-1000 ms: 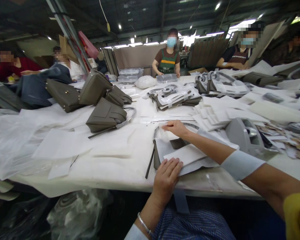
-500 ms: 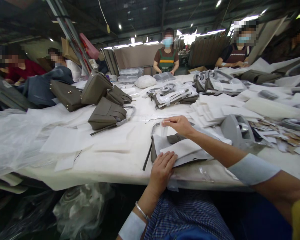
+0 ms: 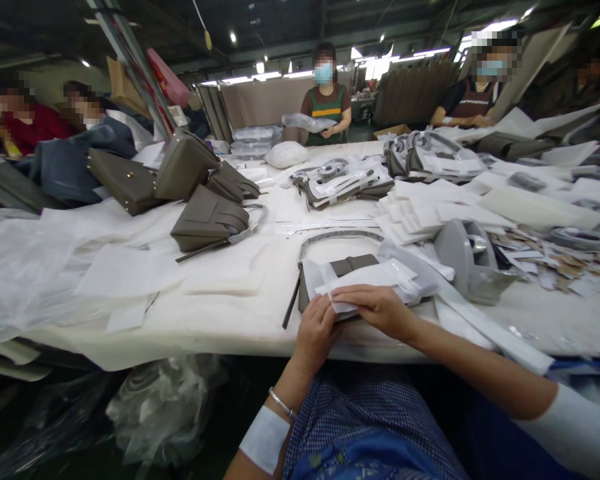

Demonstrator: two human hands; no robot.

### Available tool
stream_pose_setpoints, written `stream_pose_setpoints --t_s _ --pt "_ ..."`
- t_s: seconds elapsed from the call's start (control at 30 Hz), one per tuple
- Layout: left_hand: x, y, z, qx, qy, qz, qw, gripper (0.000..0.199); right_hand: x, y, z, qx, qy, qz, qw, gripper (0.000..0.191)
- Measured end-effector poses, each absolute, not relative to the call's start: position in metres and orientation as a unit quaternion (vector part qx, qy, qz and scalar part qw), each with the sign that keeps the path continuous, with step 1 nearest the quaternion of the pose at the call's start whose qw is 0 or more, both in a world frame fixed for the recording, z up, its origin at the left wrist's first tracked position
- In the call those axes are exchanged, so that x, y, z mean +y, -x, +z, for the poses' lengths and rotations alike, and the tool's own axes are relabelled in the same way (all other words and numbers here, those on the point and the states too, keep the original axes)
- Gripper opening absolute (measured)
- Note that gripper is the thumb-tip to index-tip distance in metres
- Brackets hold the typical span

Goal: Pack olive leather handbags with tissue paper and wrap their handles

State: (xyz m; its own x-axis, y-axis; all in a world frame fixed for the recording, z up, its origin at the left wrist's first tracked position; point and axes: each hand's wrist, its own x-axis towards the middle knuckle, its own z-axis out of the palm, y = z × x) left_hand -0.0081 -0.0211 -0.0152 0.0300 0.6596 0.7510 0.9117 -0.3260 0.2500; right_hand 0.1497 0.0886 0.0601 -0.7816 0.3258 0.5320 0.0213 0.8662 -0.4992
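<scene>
A grey-brown handbag (image 3: 356,264) lies near the table's front edge, its wrapped handle arching away and a dark strap hanging at its left. White foam sheet (image 3: 380,275) covers much of it. My left hand (image 3: 319,328) presses on the sheet's near left edge, fingers together. Beside it, almost touching, my right hand (image 3: 380,308) lies on the sheet with its fingers stretched out to the left. No separate object shows in either hand; what is under the fingertips is hidden.
Grey-brown bags (image 3: 210,217) stand at the left behind white sheets (image 3: 130,270). A grey tape dispenser (image 3: 463,257) stands at the right, near scattered paper pieces (image 3: 555,263). Partly wrapped bags (image 3: 340,183) lie farther back. Across the table, a person (image 3: 326,100) holds a plastic-wrapped item.
My right hand has come down from above the bag, where it pinched a clear strip, to rest beside my left. The person opposite has lifted a wrapped item.
</scene>
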Motion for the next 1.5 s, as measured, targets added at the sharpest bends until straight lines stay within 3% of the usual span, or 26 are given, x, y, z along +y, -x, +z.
stream_pose_setpoints --t_s 0.17,0.27,0.43,0.6,0.73,0.87,1.17,1.33,1.5 --pt "-0.022 0.005 -0.022 -0.569 0.652 -0.480 0.145 0.049 0.076 -0.157 0.037 -0.911 0.057 0.160 0.375 0.036" --pt "-0.023 0.005 -0.019 -0.582 0.657 -0.458 0.137 0.058 0.068 -0.159 0.033 -0.916 0.045 0.115 0.381 0.036" --pt "-0.025 0.009 -0.008 -0.572 0.712 -0.390 0.120 0.053 0.052 -0.183 0.021 -0.925 -0.009 0.119 0.360 0.031" --pt "-0.026 0.013 -0.001 -0.572 0.738 -0.349 0.082 0.061 0.042 -0.197 -0.005 -0.951 0.048 0.073 0.297 0.035" --pt "-0.027 0.014 0.002 -0.580 0.745 -0.317 0.087 0.060 0.038 -0.179 -0.015 -0.953 0.070 0.006 0.295 0.026" --pt "-0.027 0.015 0.003 -0.575 0.752 -0.302 0.112 0.060 0.039 -0.165 -0.010 -0.942 0.088 0.026 0.323 0.017" --pt "-0.027 0.002 0.016 -0.596 0.750 -0.235 0.163 0.056 0.047 -0.205 -0.009 -0.950 0.052 0.058 0.303 0.022" --pt "-0.026 -0.002 0.021 -0.618 0.742 -0.198 0.168 0.050 0.054 -0.212 0.010 -0.947 -0.007 0.062 0.315 0.013" --pt "-0.024 0.015 0.015 -0.595 0.756 -0.197 0.189 0.051 0.082 -0.207 0.038 -0.941 0.051 -0.028 0.334 0.042"
